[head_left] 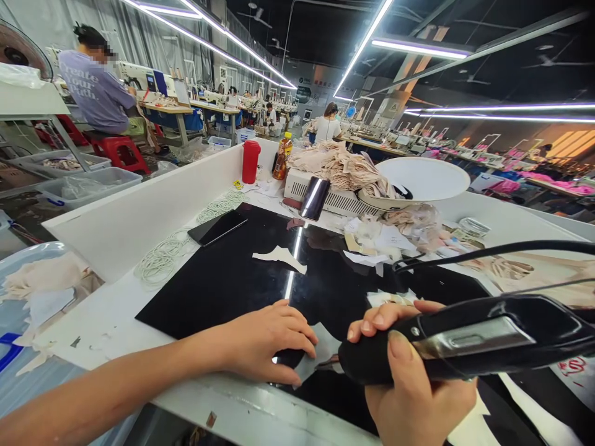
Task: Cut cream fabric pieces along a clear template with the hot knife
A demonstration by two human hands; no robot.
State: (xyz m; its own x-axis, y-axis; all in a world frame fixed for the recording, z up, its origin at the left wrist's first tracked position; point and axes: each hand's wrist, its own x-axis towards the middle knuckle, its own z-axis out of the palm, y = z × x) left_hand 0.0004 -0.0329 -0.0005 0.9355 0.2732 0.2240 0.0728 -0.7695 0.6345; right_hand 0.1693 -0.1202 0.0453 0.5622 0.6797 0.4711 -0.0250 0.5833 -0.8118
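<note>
My right hand [409,378] is wrapped round a black hand-held tool [469,339] with a metal clip and a black cord [488,251]. Its tip touches a small grey fabric piece [320,354] on the glossy black work mat [232,279]. My left hand [267,341] lies on that same piece, fingers curled down and pinning its left edge. A cream cut fabric piece [281,257] lies farther back on the mat.
White elastic loops [162,257], a dark phone [216,227], a second phone [315,198], a red cup [250,161], a bottle [282,156] and piles of cream fabric [344,167] crowd the white table. A white bowl [427,179] sits right. Other people work at far tables.
</note>
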